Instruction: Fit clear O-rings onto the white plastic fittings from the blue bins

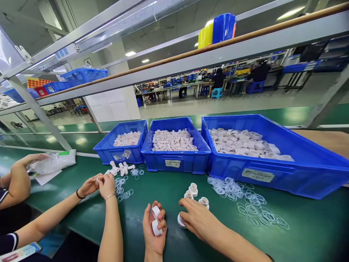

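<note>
My left hand [152, 238] is palm up with its fingers curled round two short white plastic fittings [156, 227]. To its right, my right hand [200, 218] reaches over the green table, thumb and fingers closed about a white flanged fitting [181, 221] standing on the surface. Part of that fitting is hidden by the fingers. Just beyond the knuckles stand more white flanged fittings [193, 189], several in a small group. Thin clear rings [231, 189] lie in a loose heap to the right of them.
Three blue bins hold white parts: a left bin [128, 154], a middle bin [152, 162] and a large right bin [229, 167]. A co-worker's hands [107, 186] handle a white part on the left, near more rings [120, 185]. Farther left, another person's hand touches a plastic bag [54, 163].
</note>
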### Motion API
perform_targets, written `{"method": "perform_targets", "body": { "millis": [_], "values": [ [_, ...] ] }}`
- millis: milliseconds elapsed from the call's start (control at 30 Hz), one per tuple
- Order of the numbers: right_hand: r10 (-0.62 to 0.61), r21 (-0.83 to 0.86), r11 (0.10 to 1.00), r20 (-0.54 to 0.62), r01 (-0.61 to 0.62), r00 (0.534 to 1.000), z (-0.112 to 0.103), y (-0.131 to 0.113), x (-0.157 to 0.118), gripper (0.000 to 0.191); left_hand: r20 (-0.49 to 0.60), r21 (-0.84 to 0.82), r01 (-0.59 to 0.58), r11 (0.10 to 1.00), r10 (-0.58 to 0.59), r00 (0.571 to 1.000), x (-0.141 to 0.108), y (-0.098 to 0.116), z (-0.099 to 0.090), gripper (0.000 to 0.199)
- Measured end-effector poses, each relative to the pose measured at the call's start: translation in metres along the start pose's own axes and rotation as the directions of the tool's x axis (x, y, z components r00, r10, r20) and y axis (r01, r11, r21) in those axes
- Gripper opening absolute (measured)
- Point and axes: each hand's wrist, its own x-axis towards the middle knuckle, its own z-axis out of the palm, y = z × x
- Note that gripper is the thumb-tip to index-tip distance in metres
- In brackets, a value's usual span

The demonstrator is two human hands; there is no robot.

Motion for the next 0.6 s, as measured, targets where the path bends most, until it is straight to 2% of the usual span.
{"method": "perform_targets", "body": {
  "millis": [100, 200, 400, 500, 567, 600],
  "values": [
    [0.122, -0.032, 0.992, -0.012, -0.122, 0.993, -0.004, 0.008, -0.016, 0.012, -0.004, -0.001, 0.011, 1.000, -0.011, 1.000, -0.001, -0.001, 0.000, 0.026],
    [0.231, -0.035, 0.973, 0.057, -0.229, 0.971, -0.009, 0.014, -0.015, 0.017, 0.002, 0.003, 0.014, 1.000, -0.014, 1.000, -0.001, 0.000, 0.001, 0.026],
    [0.260, 0.016, 0.964, 0.137, -0.264, 0.956, -0.017, 0.009, 0.003, 0.015, 0.039, 0.081, 0.046, 0.996, -0.049, 0.998, -0.002, 0.005, -0.003, 0.024],
    [0.260, 0.055, 0.962, 0.136, -0.269, 0.956, -0.040, 0.001, -0.017, 0.009, 0.043, 0.183, 0.096, 0.978, -0.105, 0.994, -0.005, 0.011, -0.007, 0.015],
    [0.249, 0.126, 0.958, 0.077, -0.257, 0.966, -0.069, -0.004, -0.049, 0.012, 0.022, 0.275, 0.163, 0.948, -0.176, 0.984, -0.005, 0.017, -0.004, 0.014],
    [0.252, 0.168, 0.953, 0.026, -0.253, 0.967, -0.087, -0.005, -0.070, 0.017, -0.023, 0.325, 0.210, 0.922, -0.214, 0.976, -0.005, 0.020, 0.000, 0.015]
  ]
}}
